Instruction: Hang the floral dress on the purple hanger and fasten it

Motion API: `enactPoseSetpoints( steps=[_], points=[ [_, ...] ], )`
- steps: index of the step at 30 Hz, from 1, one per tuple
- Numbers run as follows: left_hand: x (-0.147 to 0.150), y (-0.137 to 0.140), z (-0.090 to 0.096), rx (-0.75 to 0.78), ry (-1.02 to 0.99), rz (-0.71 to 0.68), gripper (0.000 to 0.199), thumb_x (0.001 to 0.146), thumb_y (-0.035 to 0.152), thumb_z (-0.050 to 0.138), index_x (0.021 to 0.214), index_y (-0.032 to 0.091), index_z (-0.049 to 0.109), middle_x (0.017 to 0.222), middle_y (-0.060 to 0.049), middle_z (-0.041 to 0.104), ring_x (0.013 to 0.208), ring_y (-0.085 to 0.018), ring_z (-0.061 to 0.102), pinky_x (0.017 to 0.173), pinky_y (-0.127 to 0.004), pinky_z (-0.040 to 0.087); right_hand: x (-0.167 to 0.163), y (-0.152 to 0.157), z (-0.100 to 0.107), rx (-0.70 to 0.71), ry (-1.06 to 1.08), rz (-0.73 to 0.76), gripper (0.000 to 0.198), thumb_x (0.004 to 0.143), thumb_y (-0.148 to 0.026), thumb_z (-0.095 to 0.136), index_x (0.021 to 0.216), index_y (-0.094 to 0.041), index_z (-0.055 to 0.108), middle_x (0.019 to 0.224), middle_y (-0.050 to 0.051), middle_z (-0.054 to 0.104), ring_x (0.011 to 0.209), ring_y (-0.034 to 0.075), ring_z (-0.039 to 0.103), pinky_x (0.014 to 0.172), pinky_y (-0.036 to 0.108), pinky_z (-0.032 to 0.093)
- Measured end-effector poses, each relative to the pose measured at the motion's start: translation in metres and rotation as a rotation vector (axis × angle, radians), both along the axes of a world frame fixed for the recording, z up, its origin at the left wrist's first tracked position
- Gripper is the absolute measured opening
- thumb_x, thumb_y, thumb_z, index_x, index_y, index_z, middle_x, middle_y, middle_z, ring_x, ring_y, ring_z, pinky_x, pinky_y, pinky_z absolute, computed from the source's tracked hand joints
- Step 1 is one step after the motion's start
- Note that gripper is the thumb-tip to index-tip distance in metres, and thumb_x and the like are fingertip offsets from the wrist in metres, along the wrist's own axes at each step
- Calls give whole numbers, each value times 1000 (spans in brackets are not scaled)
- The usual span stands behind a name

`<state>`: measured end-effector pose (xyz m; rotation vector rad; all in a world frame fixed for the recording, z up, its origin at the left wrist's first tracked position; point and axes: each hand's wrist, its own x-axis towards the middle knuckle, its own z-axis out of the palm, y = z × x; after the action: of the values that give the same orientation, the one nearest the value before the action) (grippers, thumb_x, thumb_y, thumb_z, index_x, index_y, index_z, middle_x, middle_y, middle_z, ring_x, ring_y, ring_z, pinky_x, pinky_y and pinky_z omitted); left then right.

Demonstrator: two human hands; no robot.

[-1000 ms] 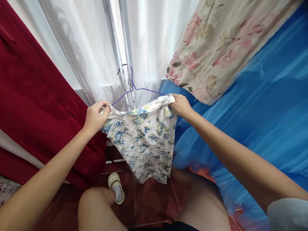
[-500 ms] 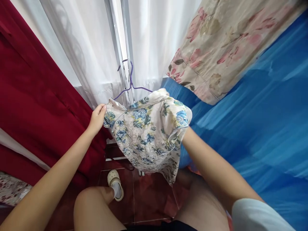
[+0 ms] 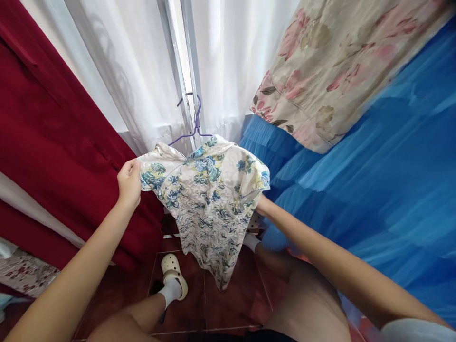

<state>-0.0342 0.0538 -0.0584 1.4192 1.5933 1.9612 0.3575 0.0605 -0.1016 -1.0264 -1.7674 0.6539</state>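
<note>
A short-sleeved white blouse (image 3: 210, 204) with blue and yellow-green flowers hangs upright in front of me on a purple wire hanger (image 3: 196, 116). Its collar and shoulders cover most of the hanger's arms. My left hand (image 3: 129, 183) is closed on the edge of the sleeve at the left, pulling it outward. At the other sleeve, my right hand (image 3: 262, 204) reaches up under the fabric. The blouse hides its fingers, so I cannot tell whether they grip anything.
White curtains (image 3: 142, 71) and a grey metal frame (image 3: 192, 57) stand behind the hanger. Dark red cloth (image 3: 53, 118) hangs at left; a beige floral garment (image 3: 320, 80) and blue fabric (image 3: 374, 175) hang at right. A cream clog (image 3: 174, 275) is on the red tiled floor (image 3: 213, 308).
My left hand has moved left, drawing its sleeve out. My right arm has shifted left and a little down. The blouse is now spread wider and hangs flatter, less bunched at the right sleeve.
</note>
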Motion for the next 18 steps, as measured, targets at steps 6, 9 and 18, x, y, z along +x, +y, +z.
enactPoseSetpoints(
  steps=[6, 9, 18],
  points=[
    [-6, -19, -3, -64, -85, -84, 30, 84, 49, 63, 94, 20, 63, 87, -4, 66, 78, -19, 64, 69, -29, 54, 39, -11, 31, -28, 190, 38, 61, 99, -66, 27, 125, -24, 63, 108, 8, 72, 105, 29, 66, 84, 40, 55],
    [-2, -30, 5, 8, -38, -18, 23, 85, 43, 64, 87, 20, 63, 80, -1, 60, 74, -17, 59, 67, -27, 49, 38, -24, 51, 19, 179, 7, 50, 89, -63, 58, 121, -25, 63, 108, 5, 70, 95, 25, 65, 78, 34, 54],
    [16, -54, 43, 164, 40, 48, 20, 86, 35, 66, 92, 16, 71, 78, 0, 64, 72, -15, 57, 66, -26, 46, 24, 14, 60, -153, 575, -95, 51, 83, -72, 56, 94, -24, 66, 81, 7, 74, 82, 31, 71, 65, 40, 56]
  ],
)
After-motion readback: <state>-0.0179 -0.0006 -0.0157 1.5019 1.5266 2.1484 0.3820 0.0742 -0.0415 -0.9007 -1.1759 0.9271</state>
